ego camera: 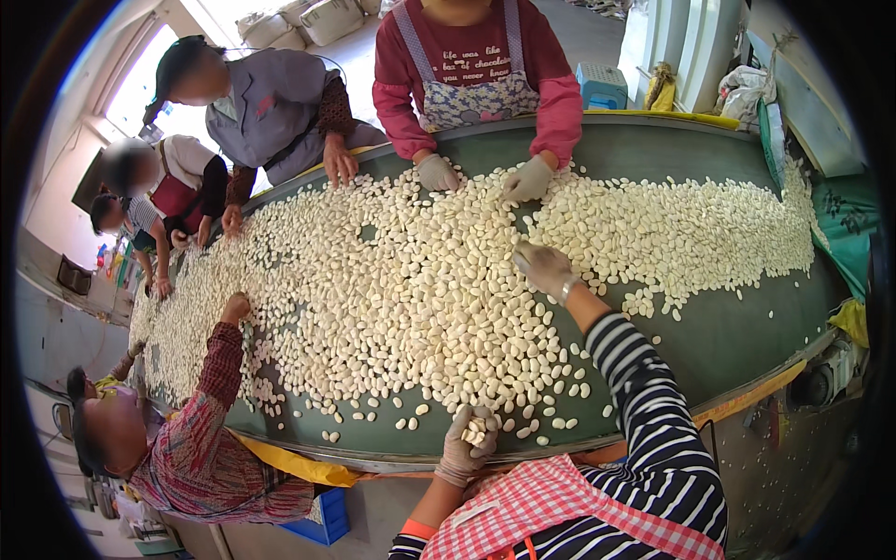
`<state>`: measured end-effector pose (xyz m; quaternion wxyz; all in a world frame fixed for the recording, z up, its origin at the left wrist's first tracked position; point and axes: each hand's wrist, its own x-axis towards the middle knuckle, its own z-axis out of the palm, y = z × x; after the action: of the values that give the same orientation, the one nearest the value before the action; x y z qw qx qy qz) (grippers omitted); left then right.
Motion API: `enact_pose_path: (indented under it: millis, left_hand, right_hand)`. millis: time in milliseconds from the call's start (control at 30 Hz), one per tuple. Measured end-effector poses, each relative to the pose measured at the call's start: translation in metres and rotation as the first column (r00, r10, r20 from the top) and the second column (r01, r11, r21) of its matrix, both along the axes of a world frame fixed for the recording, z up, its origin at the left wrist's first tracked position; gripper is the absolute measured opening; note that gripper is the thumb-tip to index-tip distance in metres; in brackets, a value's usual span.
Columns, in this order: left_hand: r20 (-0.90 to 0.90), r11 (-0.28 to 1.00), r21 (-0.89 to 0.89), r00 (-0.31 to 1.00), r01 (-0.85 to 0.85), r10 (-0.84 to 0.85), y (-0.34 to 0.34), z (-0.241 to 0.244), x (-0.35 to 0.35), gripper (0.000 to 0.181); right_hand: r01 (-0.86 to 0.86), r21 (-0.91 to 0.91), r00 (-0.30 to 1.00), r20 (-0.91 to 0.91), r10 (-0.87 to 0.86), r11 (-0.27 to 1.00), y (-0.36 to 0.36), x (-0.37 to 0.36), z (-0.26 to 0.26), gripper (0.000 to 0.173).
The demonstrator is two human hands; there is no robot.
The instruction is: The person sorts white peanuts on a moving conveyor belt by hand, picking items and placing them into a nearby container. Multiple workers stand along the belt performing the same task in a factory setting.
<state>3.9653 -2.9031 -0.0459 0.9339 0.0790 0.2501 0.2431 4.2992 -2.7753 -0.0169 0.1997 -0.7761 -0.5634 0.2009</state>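
Large white beans [420, 280] lie spread in a thick layer over a green conveyor belt [735, 336]. My left hand [470, 442], in a thin pale glove, is turned palm up at the near edge of the belt and holds several beans [476, 430] in its curled fingers. My right hand [544, 269], also gloved, reaches across to the middle of the belt. Its fingertips touch the beans beside a small gap in the layer; whether it grips one cannot be seen.
Across the belt, a co-worker's gloved hands [528, 178] work close to my right hand. Other people's hands [238, 306] are at the beans farther left. A metal rim [420, 463] borders the near side, with a blue crate [325, 518] below. Green sacking [847, 217] hangs at the right end.
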Motion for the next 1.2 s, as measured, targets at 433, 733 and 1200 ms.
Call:
enact_pose_path:
  millis: [433,733,1200]
  left_hand:
    - [0.006,1.000,0.019,1.000,-0.010,0.010,-0.021,0.006,0.028,0.040]
    - [-0.003,0.999,-0.037,1.000,-0.008,0.008,-0.033,0.006,0.050,0.044]
    - [0.000,0.998,-0.058,1.000,0.023,-0.023,-0.050,0.001,0.079,0.044]
  right_hand:
    - [0.021,-0.354,0.996,-0.077,-0.052,0.935,0.031,-0.012,-0.019,0.051]
    - [0.150,-0.190,-0.022,-0.982,-0.188,0.970,-0.145,0.006,-0.037,0.024]
    - [0.332,0.322,0.835,0.337,-0.435,0.887,-0.263,0.239,-0.082,0.045]
